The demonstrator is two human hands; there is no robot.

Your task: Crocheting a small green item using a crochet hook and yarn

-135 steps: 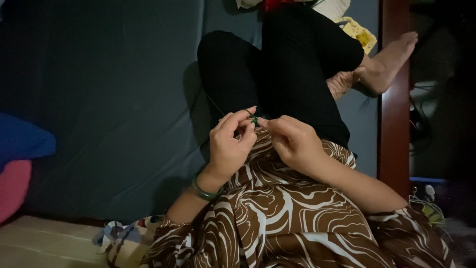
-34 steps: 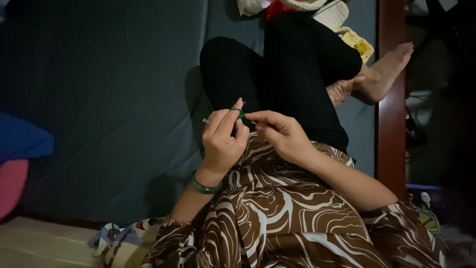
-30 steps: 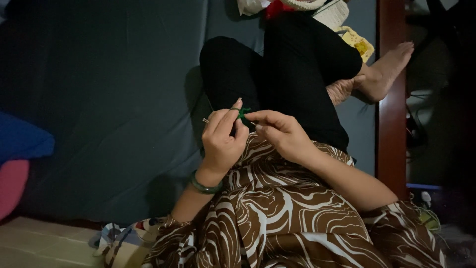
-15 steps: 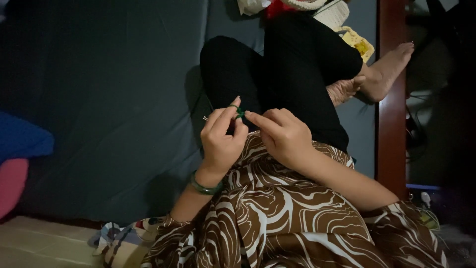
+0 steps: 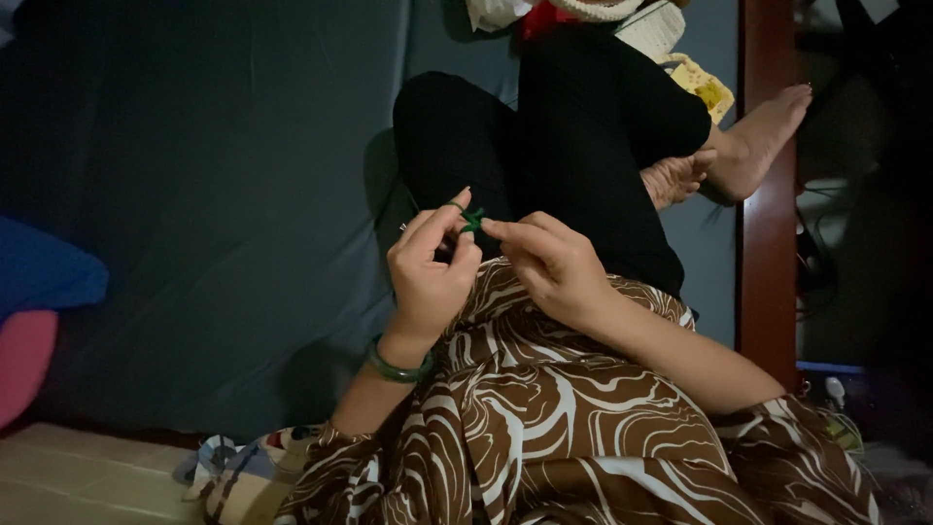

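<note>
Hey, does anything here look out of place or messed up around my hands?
Nothing stands out. The left hand and right hand pinch a small green piece over the lap; it looks intact, though dim light hides detail.

Right hand (image 5: 554, 267) now closer to the left hand (image 5: 432, 277) (fingertips at the green yarn (image 5: 472, 218)).

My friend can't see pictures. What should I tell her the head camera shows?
Two hands, the left hand and the right hand, pinch a small green piece between their fingertips, above a lap in brown swirl-patterned cloth. A green bangle circles the left wrist, and black-clad legs stretch across a dark blue mat.
</note>
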